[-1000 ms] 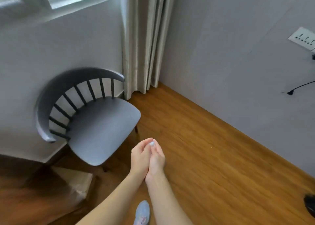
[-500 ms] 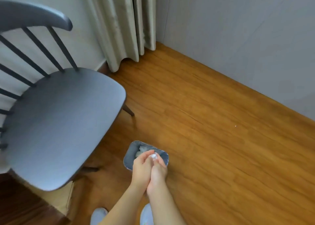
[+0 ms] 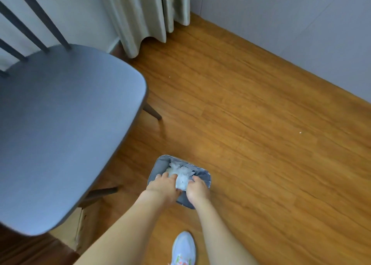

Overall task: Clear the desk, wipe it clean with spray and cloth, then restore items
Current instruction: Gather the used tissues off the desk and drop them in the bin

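Both hands' fingers point(image 3: 166, 175) pinch a crumpled white tissue point(image 3: 183, 179) between them over the bin point(image 3: 158, 164).

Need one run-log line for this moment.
stage: discarding waste | left hand + right hand: over small bin, white crumpled paper between them | chair: beside bin

A matt, smooth grey chair seat point(image 3: 64, 128), seemingly moulded plastic, stands over a warm-toned wood-grain floor point(image 3: 251, 124) with a soft sheen. Right of the chair seat, a small grey bin point(image 3: 158, 165) holds crumpled white tissue paper point(image 3: 181, 175). Behind the chair seat hang pale cloth curtains point(image 3: 144, 14) with a faint lustre, against matt grey walls point(image 3: 291, 20).
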